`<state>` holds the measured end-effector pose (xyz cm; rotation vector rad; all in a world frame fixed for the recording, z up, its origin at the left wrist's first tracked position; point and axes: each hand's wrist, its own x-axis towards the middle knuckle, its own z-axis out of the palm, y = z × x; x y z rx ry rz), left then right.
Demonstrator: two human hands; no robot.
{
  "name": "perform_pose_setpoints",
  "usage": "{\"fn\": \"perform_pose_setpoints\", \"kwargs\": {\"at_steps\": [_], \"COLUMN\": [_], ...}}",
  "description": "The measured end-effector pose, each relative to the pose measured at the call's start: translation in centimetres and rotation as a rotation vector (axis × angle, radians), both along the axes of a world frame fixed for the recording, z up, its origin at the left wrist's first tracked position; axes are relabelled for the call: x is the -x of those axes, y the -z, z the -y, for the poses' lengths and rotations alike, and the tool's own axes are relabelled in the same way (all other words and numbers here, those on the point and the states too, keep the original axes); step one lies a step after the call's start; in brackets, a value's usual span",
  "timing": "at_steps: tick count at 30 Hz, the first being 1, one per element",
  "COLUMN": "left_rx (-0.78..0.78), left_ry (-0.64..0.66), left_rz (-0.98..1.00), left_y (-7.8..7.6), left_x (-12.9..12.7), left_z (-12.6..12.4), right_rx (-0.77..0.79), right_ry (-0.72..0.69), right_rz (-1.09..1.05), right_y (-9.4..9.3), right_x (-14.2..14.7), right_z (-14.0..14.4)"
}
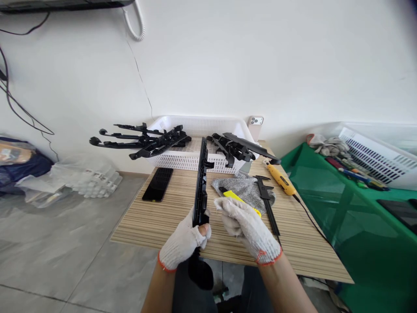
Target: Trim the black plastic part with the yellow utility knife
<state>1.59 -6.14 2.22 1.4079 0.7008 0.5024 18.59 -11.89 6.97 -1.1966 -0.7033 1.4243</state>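
My left hand (185, 239), in a white knit glove with an orange cuff, is closed around a long black plastic trim strip (201, 187). The strip stands nearly upright, with clips along its side and a rounded lower end below the hand. To its right, my gloved right hand (246, 226) hovers with fingers curled together; whether something small is pinched in them is hidden. Just behind that hand, a yellow utility knife (233, 196) lies on a grey cloth (216, 186). A black caliper (267, 204) rests partly on the cloth.
A white plastic basket (176, 161) holds several black strips (156, 141) that overhang its sides. On the wooden table (140, 226) are a black phone (158, 184) and a corded yellow tool (280, 178). Another phone (256, 128) stands upright behind. A green-covered table (306, 191) adjoins right.
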Motion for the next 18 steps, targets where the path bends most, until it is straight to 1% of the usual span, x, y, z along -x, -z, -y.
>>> {"fn": "perform_pose_setpoints", "kwargs": {"at_steps": [4,7,9,11,15,18], "left_rx": [0.005,0.0,0.004,0.018,0.03,0.03], "left_ry": [-0.004,0.012,0.014,0.012,0.016,0.027], "left_rz": [-0.002,0.015,0.023,0.019,0.007,0.0], "left_y": [0.15,0.37,0.43,0.4,0.14,-0.12], "left_x": [0.08,0.09,0.05,0.0,-0.07,-0.09], "left_z": [-0.07,-0.1,-0.08,-0.04,0.0,0.02], "right_rx": [-0.019,-0.018,-0.01,-0.005,0.043,0.09], "right_ry": [-0.018,-0.054,-0.052,-0.002,0.184,0.246], "right_rz": [-0.116,-0.139,-0.136,-0.1,0.032,0.013], "right_y": [0.52,0.69,0.56,0.27,-0.13,0.22], "right_x": [-0.46,-0.71,-0.68,-0.53,-0.37,-0.58], "right_z": [0.57,0.86,0.87,0.72,0.19,-0.12]}}
